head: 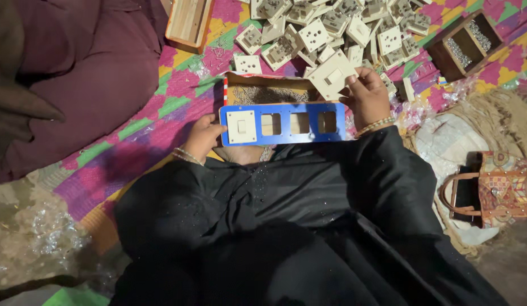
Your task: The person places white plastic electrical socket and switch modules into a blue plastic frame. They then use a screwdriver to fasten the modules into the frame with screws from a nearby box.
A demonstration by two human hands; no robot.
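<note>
**A:** Two hands on the job, both around the blue frame [283, 122]. Status?

**B:** Left hand [204, 137] is closed on the frame's left end, fingers curled under the edge, thumb side up. Frame lies flat and long-ways across the lap, resting on the near lip of an open cardboard box [263, 90].

**A:** Slots?

**B:** Four square cutouts. Leftmost one has a cream switch [241, 127] seated in it. Other three are open.

**A:** Right hand?

**B:** Right hand [368, 96] is just above the frame's right end, pinching a cream switch module [332, 75] between thumb and fingertips. Module is tilted, held clear of the frame, over the far right corner of the box.

**A:** Supply?

**B:** Pile of cream switches and sockets [337, 25] on the patterned mat [178, 102], beyond the frame. One socket [247, 63] sits apart, just past the box's far edge.

**A:** Anything else near?

**B:** Dark wooden tray [466, 45] with two compartments of small metal parts, far right of the frame. Light wooden tray [188, 22], far left of it. Patterned handbag [493, 190] to the frame's near right. Box contents look like small metal bits, can't tell exactly what.
</note>
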